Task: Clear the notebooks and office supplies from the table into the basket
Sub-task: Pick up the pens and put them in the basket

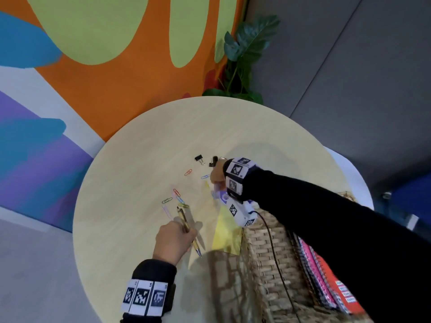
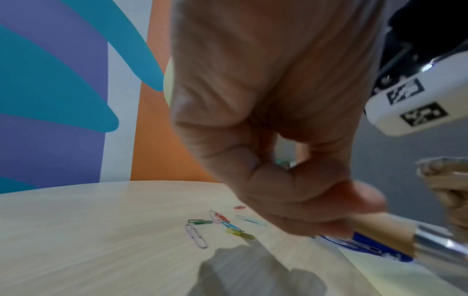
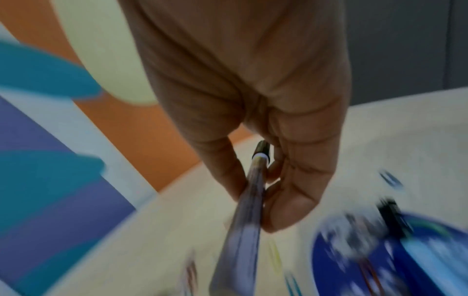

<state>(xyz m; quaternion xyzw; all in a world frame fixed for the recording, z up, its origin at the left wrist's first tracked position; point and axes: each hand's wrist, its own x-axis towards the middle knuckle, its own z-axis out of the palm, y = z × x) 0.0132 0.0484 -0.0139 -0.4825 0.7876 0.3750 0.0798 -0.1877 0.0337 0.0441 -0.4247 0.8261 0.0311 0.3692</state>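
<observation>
Gripping a wooden-barrelled pen [image 1: 188, 230], the left hand [image 1: 172, 241] has its fingers curled round the barrel, with the metal tip pointing toward the near table edge and the clip end toward the paper clips. The left wrist view shows the same grasp from behind, the silver tip emerging below the fingers [image 2: 298, 210]. The right hand [image 1: 218, 174], reaching across the basket, closes on a purplish pen [image 3: 244, 224]; thumb and fingers pinch its upper end, and the barrel slants down toward the camera. That view is heavily blurred.

Loose coloured paper clips [image 1: 173, 199] lie scattered on the round pale-wood table [image 1: 140, 148] between the two hands, and two black binder clips [image 1: 199, 158] sit just beyond the right hand. A yellow sheet [image 1: 227, 236] lies flat beside the woven basket [image 1: 263, 248], which stands at the table's near right edge. Spiral notebooks [image 1: 326, 283], pink and orange among them, stand on edge inside the basket, partly hidden by the right sleeve. A blue printed object [image 3: 359, 266] lies under the right hand; what it is cannot be told.

A leafy plant [image 1: 242, 57] stands behind the table, against a mural wall.
</observation>
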